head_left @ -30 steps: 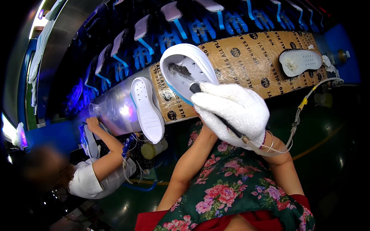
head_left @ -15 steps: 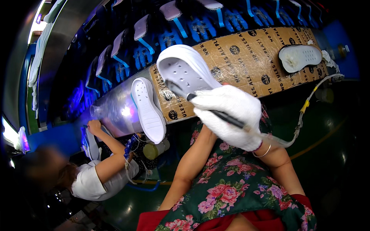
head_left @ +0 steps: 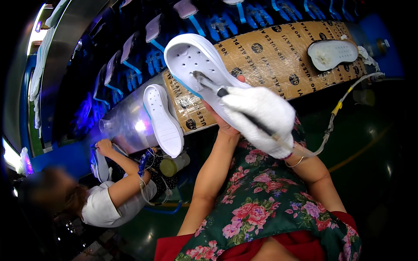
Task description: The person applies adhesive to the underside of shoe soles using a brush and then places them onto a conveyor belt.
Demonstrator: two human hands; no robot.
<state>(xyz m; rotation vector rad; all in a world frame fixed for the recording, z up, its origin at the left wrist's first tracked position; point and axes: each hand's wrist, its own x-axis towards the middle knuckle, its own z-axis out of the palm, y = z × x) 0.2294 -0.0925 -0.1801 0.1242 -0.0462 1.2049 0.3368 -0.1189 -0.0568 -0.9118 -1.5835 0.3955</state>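
One view only, from a fisheye camera worn on the head; it looks steeply down the person's front, over the floral apron to both forearms rising from the lower edge; the hands sit close, near the frame's middle; the cardboard-covered bench arcs across the top, its straight edge bent by the lens; a co-worker sits low at the left; corners are black.
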